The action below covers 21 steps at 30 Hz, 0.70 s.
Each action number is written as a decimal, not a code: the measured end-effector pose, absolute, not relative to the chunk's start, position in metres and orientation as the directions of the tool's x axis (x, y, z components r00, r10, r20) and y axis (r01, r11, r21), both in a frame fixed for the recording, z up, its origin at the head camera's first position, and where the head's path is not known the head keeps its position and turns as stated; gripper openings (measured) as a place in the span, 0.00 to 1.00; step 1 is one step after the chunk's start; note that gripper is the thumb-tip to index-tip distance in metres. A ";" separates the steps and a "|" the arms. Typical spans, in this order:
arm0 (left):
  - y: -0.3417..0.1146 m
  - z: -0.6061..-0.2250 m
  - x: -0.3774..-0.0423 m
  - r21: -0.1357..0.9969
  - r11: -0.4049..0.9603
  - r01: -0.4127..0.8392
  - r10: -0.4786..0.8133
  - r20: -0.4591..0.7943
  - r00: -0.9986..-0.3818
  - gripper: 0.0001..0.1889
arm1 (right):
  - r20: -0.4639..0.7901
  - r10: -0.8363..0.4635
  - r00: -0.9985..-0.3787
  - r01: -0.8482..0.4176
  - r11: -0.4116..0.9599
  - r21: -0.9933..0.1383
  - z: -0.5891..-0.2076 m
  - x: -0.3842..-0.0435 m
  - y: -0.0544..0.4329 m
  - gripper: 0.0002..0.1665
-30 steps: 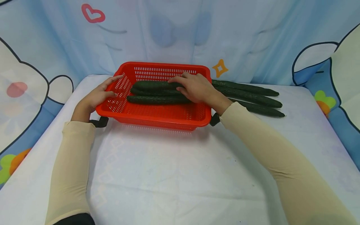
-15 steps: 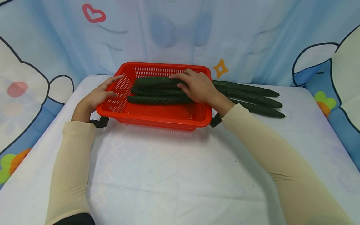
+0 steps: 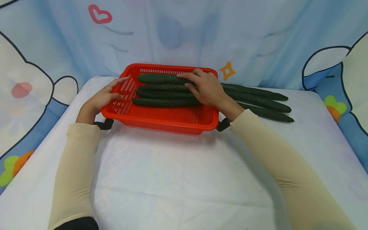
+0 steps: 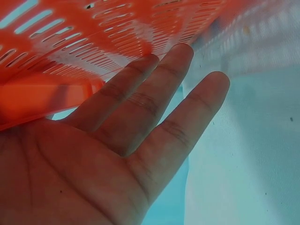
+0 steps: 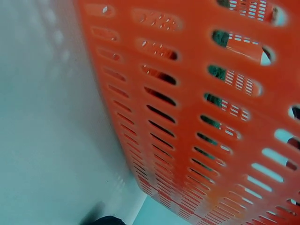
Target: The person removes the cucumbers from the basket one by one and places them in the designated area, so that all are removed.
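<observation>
Several dark green cucumbers lie side by side in a red slotted plastic basket (image 3: 161,123). My right hand (image 3: 208,88) holds the rearmost cucumber (image 3: 158,78) near its right part, thumb on the near side and fingers over the top. The right ends of the cucumbers in the basket are hidden under that hand. My left hand (image 3: 102,97) rests at the basket's left end, with thumb and index finger over the rim. In the left wrist view, the other fingers (image 4: 180,133) stretch straight along the outside of the basket wall.
Right of the basket, 3 more cucumbers (image 3: 258,100) lie on the white cloth-covered table (image 3: 178,179), partly hidden by my right forearm. A patterned blue curtain (image 3: 244,32) hangs just behind the basket. In the right wrist view, the basket's slotted outer wall (image 5: 187,117) fills much of the picture.
My right hand has moved slightly back with its cucumber, which now lies along the rear wall, apart from the others. The left hand stays at the rim. The view has shifted slightly.
</observation>
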State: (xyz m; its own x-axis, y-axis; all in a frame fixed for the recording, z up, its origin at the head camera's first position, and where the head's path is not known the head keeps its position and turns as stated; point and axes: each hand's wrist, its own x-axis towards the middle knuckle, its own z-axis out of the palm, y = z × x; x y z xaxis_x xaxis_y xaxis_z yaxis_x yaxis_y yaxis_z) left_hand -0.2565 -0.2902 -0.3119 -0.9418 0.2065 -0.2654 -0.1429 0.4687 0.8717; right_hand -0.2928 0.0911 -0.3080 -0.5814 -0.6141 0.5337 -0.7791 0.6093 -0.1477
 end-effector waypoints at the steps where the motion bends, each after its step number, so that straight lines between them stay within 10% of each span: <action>1: -0.290 -0.312 -0.257 0.871 0.471 -0.140 0.207 -0.263 -0.942 0.36 | 0.549 -0.608 -0.574 -0.780 0.610 -0.139 -0.308 -0.293 0.091 0.23; 21: -0.285 -0.315 -0.260 0.872 0.469 -0.140 0.211 -0.264 -0.941 0.37 | 0.654 -0.463 -0.598 -0.754 0.602 -0.263 -0.315 -0.282 0.107 0.23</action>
